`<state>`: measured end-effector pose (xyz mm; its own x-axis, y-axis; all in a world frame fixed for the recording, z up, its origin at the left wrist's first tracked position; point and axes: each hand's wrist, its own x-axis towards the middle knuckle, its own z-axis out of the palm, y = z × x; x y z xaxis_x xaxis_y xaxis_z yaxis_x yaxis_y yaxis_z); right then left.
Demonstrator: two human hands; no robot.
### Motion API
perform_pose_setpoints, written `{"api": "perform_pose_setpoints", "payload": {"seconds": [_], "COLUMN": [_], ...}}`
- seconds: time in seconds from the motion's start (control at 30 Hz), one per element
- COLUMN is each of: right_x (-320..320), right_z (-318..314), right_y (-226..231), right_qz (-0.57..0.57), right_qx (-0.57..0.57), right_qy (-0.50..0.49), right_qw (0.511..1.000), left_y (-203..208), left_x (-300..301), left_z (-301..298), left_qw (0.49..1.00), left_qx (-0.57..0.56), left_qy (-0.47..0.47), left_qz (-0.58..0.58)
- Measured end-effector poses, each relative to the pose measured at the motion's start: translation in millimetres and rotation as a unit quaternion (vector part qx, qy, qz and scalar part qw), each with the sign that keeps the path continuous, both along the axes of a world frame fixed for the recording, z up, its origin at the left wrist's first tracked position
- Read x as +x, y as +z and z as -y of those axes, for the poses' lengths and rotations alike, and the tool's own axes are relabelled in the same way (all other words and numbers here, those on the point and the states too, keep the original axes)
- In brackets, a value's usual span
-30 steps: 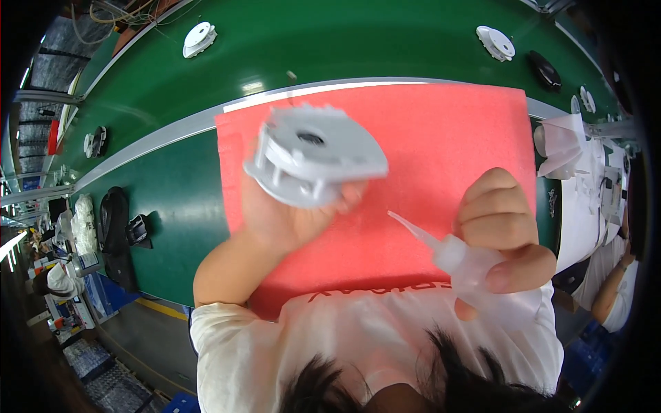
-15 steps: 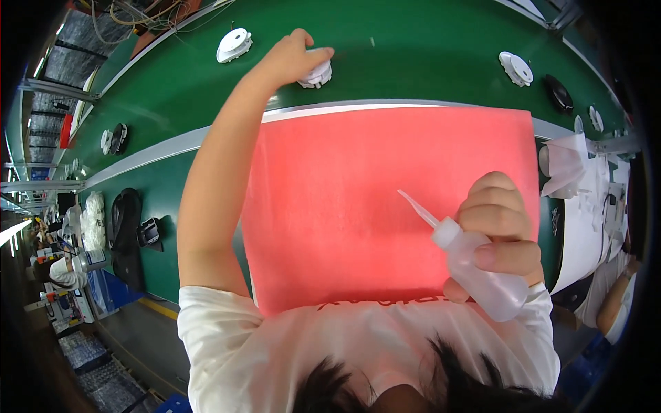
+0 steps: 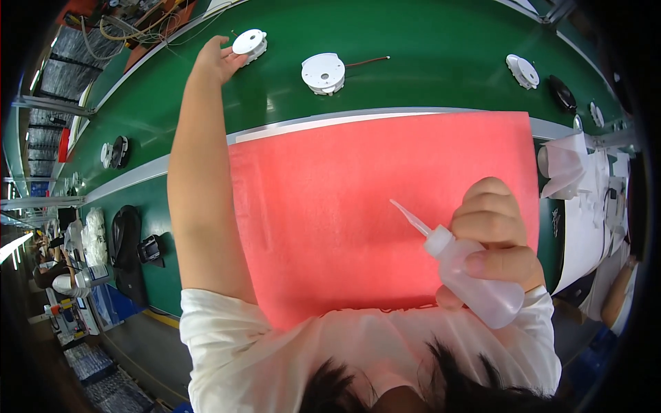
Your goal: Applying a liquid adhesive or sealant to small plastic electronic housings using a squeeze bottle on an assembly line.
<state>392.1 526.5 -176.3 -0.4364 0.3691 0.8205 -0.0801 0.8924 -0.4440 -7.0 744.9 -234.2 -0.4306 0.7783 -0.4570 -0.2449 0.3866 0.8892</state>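
My left hand (image 3: 220, 60) reaches to the far left of the green surface, its fingers and thumb around the near left edge of a white round housing (image 3: 249, 43). A short wire sticks out behind that housing. To its right, a second white round housing (image 3: 323, 71) lies by itself, a thin dark red wire trailing rightward from it. My right hand (image 3: 497, 230) is wrapped round a translucent squeeze bottle (image 3: 478, 281) above the red mat (image 3: 330, 206). The bottle is tilted, its long thin nozzle pointing up and left.
Farther right on the green surface lie another white housing (image 3: 523, 71) and a black oval part (image 3: 562, 92). A white and black pair (image 3: 120, 152) sits at far left. A metal rail (image 3: 155, 164) crosses behind the mat. Black items (image 3: 127, 237) lie at left.
My left hand has let go of the middle housing and moved left to the other one. The middle housing's wire now shows. My right hand still holds the bottle, nearly unmoved.
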Motion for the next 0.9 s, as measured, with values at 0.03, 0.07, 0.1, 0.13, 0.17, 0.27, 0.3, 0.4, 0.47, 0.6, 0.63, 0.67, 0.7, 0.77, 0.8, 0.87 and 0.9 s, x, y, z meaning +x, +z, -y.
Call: {"api": "perform_pose_setpoints", "payload": {"seconds": [0.03,0.07,0.1,0.13,0.17,0.27,0.3,0.4,0.47,0.6,0.63,0.67,0.7,0.77,0.8,0.87,0.9], "right_x": [1.5,4.9,7.8,10.1,12.7,22.7,25.0,31.7,27.7,21.0,21.1,19.9,18.8,17.4,17.1,14.9,14.3], "right_z": [-2.1,-4.9,-6.8,-9.2,-9.2,-11.3,-10.3,-0.9,4.8,20.3,22.8,22.6,21.8,18.7,17.9,20.4,20.9], "right_y": [-3.5,-9.3,-14.2,-19.3,-21.2,-19.0,-17.0,-16.3,-17.7,-9.9,-7.6,-7.9,-8.7,-11.2,-12.5,-16.5,-18.4], "right_qz": [-0.001,-0.001,-0.001,-0.002,-0.014,0.022,0.073,0.064,0.044,0.048,0.05,0.069,0.089,0.09,0.092,0.085,0.077], "right_qx": [-0.001,-0.002,-0.002,-0.006,-0.017,-0.03,-0.025,0.017,0.019,-0.002,-0.003,-0.005,-0.007,-0.001,0.006,0.001,-0.002], "right_qy": [0.0,0.003,0.005,0.004,0.003,0.006,0.009,-0.01,-0.006,-0.008,-0.011,-0.003,0.004,0.016,0.028,0.013,-0.001], "right_qw": [1.0,1.0,1.0,1.0,1.0,0.999,0.997,0.998,0.999,0.999,0.999,0.998,0.996,0.996,0.995,0.996,0.997], "left_y": [-12.6,-21.3,-22.9,-19.4,-12.8,3.7,8.3,14.7,10.7,11.3,10.8,8.6,7.1,8.7,9.8,7.7,6.0], "left_x": [5.2,18.0,34.2,53.6,74.6,118.3,121.3,160.9,177.4,201.7,202.2,200.2,199.2,203.4,205.0,208.0,209.6], "left_z": [0.4,4.5,11.6,23.3,37.4,93.1,113.2,162.2,198.2,238.8,244.2,249.1,253.2,258.1,259.0,258.8,258.3], "left_qw": [0.995,0.979,0.98,0.965,0.946,0.943,0.943,0.939,0.907,0.811,0.812,0.783,0.748,0.75,0.748,0.747,0.75], "left_qx": [0.081,0.159,0.157,0.215,0.273,0.304,0.306,0.302,0.375,0.487,0.486,0.485,0.481,0.484,0.48,0.475,0.477], "left_qy": [0.031,0.061,0.059,0.063,0.064,0.037,-0.047,-0.156,-0.181,-0.246,-0.247,-0.264,-0.279,-0.286,-0.297,-0.308,-0.313], "left_qz": [0.057,0.112,0.111,0.135,0.162,0.132,0.119,-0.05,-0.068,-0.212,-0.209,-0.287,-0.362,-0.35,-0.349,-0.347,-0.334]}}
